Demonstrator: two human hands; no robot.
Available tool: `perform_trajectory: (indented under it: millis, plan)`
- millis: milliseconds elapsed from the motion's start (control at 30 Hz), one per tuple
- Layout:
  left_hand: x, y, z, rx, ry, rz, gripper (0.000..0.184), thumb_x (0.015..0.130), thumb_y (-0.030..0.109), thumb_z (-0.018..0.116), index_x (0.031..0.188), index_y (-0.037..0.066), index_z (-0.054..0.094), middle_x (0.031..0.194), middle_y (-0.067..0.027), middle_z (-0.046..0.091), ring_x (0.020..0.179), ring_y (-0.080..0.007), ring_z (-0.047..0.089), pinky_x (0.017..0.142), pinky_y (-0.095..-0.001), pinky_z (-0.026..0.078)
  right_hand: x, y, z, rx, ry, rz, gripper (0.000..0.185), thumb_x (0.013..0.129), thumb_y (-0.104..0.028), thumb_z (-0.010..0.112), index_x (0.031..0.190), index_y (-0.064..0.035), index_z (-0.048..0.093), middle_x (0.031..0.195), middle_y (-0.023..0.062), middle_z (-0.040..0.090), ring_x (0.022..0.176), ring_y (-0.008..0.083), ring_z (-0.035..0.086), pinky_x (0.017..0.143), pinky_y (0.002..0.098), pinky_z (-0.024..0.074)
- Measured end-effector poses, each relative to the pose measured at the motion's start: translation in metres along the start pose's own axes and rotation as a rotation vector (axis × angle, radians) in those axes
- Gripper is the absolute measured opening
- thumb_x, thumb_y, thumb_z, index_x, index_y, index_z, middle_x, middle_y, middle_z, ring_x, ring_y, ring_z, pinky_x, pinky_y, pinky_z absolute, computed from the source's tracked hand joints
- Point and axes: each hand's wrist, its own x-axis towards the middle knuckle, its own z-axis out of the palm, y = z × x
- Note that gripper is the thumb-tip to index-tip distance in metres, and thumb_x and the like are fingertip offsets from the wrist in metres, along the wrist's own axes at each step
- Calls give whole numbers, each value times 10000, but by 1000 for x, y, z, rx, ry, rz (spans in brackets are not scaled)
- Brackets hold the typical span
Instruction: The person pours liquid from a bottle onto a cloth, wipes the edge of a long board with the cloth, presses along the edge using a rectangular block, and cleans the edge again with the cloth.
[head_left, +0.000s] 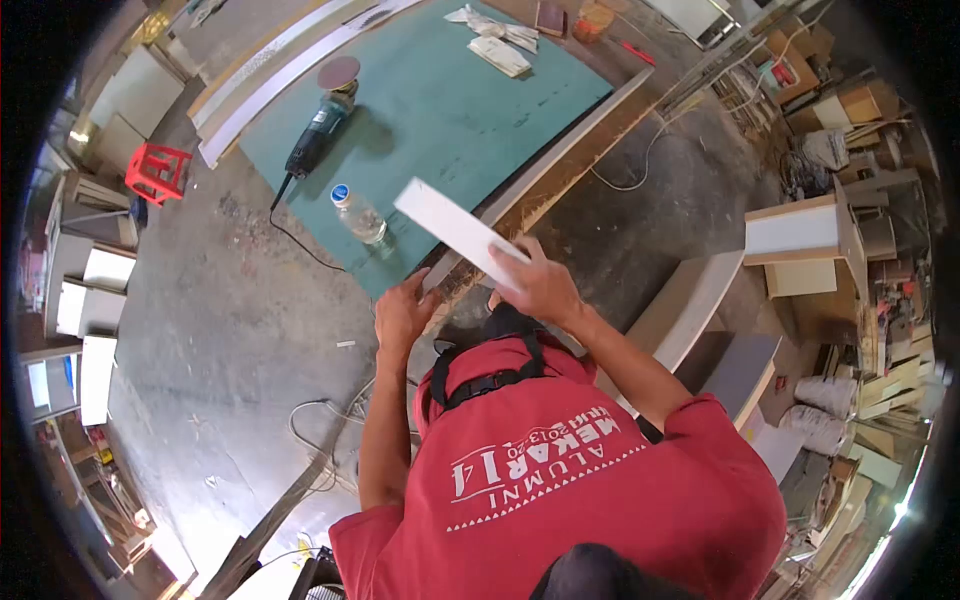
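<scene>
A flat white board strip (455, 228) is gripped at its near end by my right hand (540, 282), and its far end slants up over the green tabletop (470, 125). My left hand (400, 312) touches the near edge of the table, thumb and forefinger apart; some of its fingers are hidden. Just beyond it stands a clear plastic bottle (362, 220) with a blue cap. Farther back on the tabletop lies an angle grinder (322, 128) fitted with a round brown sanding disc (338, 72).
The grinder's black cord (305, 250) drops off the table's left side. White strips (500, 55) lie at the far edge, near a red tool (638, 53). A red plastic stool (157, 172) stands left on the concrete floor. Panels and a wooden cabinet (795, 240) crowd the right.
</scene>
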Motion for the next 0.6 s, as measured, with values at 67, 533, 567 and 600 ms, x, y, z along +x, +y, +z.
perform_trajectory:
  millis: [67, 533, 567, 600]
  plan:
    - [-1, -2, 5, 47, -1, 3, 402, 929, 350, 717, 1289, 173, 726, 980, -151, 763, 907, -409, 718, 786, -508, 567, -26, 12, -2, -26, -62, 12, 664, 892, -417, 732, 1515, -281, 547, 1268, 205, 579, 960, 443, 709, 798, 529, 605]
    - [-4, -8, 19, 67, 69, 54, 401, 911, 328, 754, 1276, 165, 731, 1024, -162, 763, 923, -420, 716, 776, -511, 557, 8, 232, -96, 327, 650, 759, 748, 934, -452, 728, 1531, -55, 510, 1135, 148, 705, 1052, 299, 703, 921, 449, 544]
    - [-3, -10, 17, 54, 55, 39, 407, 911, 324, 750, 1279, 152, 730, 1021, -181, 759, 925, -424, 716, 784, -508, 558, -6, 223, -91, 546, 681, 832, 750, 937, -412, 740, 1558, -85, 476, 978, 74, 653, 832, 205, 624, 719, 358, 495]
    - [0, -10, 14, 42, 43, 23, 412, 912, 321, 747, 1282, 139, 730, 1018, -201, 756, 928, -428, 716, 791, -505, 559, -19, 206, -85, 769, 706, 896, 761, 940, -373, 752, 1585, -114, 441, 821, 0, 600, 612, 110, 545, 518, 266, 445]
